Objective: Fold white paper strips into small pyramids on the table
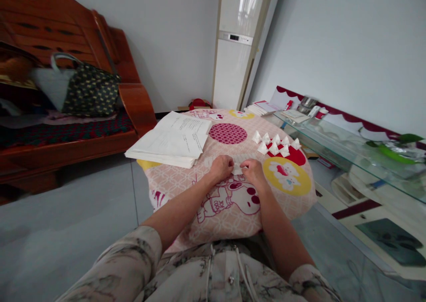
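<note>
My left hand (pixel 222 166) and my right hand (pixel 252 169) rest close together on a cushion with a pink cartoon-print cover (pixel 186 186). Both have curled fingers pinching a small white strip of paper (pixel 237 168) that lies between them. Beyond my right hand, several small folded white paper pieces (pixel 275 144) sit in a cluster on the cover. A stack of white printed sheets (pixel 171 140) lies at the cover's far left, overhanging its edge.
A wooden sofa (pixel 83 129) with a dark patterned bag (pixel 90 90) stands at the left. A glass table (pixel 353 151) with small items runs along the right. A tall white air-conditioner unit (pixel 234 49) stands in the far corner. Grey floor (pixel 66 213) lies at the left.
</note>
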Motion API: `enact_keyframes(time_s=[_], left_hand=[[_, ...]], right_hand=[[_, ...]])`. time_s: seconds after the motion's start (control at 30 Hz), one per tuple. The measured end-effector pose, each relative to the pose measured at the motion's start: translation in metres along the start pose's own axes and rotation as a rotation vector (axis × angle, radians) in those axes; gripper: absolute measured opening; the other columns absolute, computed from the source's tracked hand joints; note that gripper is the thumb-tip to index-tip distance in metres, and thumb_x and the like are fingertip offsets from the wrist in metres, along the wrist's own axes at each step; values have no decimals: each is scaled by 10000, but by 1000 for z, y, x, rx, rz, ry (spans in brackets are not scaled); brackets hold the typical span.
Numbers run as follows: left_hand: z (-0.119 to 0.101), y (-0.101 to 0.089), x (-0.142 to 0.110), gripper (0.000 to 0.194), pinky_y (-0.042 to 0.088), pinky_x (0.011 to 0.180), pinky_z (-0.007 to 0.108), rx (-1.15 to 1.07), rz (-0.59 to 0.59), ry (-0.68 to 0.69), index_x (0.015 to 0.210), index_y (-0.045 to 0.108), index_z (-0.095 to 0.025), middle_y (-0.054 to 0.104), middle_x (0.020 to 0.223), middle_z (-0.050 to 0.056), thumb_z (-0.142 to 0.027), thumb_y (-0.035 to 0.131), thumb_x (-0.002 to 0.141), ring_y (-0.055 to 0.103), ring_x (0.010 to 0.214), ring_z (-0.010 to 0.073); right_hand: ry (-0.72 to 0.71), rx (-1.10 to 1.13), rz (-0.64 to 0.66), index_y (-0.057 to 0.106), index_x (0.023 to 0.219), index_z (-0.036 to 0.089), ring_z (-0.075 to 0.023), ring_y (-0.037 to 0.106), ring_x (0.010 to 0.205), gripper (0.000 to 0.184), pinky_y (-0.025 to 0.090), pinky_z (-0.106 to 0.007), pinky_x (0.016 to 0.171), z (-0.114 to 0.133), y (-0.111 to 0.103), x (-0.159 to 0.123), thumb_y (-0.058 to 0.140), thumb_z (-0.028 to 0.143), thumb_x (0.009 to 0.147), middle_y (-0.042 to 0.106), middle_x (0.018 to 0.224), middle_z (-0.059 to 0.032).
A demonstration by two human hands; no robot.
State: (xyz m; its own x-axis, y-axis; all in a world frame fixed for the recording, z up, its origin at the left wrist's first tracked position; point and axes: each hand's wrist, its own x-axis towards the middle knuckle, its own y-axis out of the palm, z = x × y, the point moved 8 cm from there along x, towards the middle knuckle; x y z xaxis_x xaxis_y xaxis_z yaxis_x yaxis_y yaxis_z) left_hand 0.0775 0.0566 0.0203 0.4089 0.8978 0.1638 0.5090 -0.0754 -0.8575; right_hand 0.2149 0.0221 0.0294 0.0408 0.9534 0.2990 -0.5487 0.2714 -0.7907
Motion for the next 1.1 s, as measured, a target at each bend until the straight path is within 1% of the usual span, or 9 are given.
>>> enact_keyframes(time_s=[0.17,0.27,0.37,0.47,0.6,0.7,0.77,0.93,1.1], left_hand=[[1,0,0,222,526,846,287,-11,-12,3,887,785,-160,766,913,83,-109,601,774,692,908,212],[1,-4,-1,171,529,860,307,-88,-34,36,858,772,-146,763,911,93,-133,620,780,689,906,222],[3,-15,-2,155,537,847,303,-284,-85,101,873,743,-141,755,906,80,-221,616,837,683,870,198],[21,-29,-1,210,560,779,293,-490,-181,57,923,707,-135,732,879,71,-255,538,884,673,806,171],[42,-26,3,249,575,640,269,-726,-115,-15,934,668,-142,708,882,70,-330,506,908,674,757,165],[49,-23,4,252,561,587,252,-734,-81,-32,876,657,-148,690,815,50,-384,572,883,656,683,154],[50,-22,3,247,540,566,233,-715,-65,-46,834,656,-147,688,787,43,-369,565,891,646,646,140],[49,-22,0,238,489,545,197,-644,-36,-134,812,677,-146,690,733,23,-256,494,919,625,590,110],[51,-16,1,156,473,568,200,-595,-9,-131,855,708,-153,672,671,0,-198,558,864,615,583,110]], right_hand=[[-4,-1,21,792,704,193,-240,704,825,256,510,-318,815,0,0,1,581,54,668,788,839,-93],[30,172,1,793,726,192,-227,688,769,189,514,-314,767,-3,-2,0,614,137,704,773,790,-67],[86,420,-70,788,784,179,-206,658,708,204,510,-298,691,-13,-8,-1,644,322,773,736,725,-33],[150,560,-120,770,790,169,-204,650,700,309,512,-295,662,-25,-13,-2,642,450,793,708,690,-24],[204,675,-51,777,838,164,-215,674,712,337,542,-322,679,-32,-13,-2,724,475,719,749,767,-54],[204,718,-37,784,868,164,-211,672,714,349,549,-329,686,-35,-18,-3,798,432,645,763,806,-71],[189,694,-18,789,881,169,-198,655,696,341,540,-320,665,-37,-21,-5,817,387,621,756,801,-69],[171,586,145,797,941,196,-161,578,579,312,476,-287,532,-35,-10,-10,761,318,656,723,736,-50],[156,538,139,775,860,177,-138,536,528,245,430,-263,502,-30,-3,-9,696,296,661,670,646,-2]])
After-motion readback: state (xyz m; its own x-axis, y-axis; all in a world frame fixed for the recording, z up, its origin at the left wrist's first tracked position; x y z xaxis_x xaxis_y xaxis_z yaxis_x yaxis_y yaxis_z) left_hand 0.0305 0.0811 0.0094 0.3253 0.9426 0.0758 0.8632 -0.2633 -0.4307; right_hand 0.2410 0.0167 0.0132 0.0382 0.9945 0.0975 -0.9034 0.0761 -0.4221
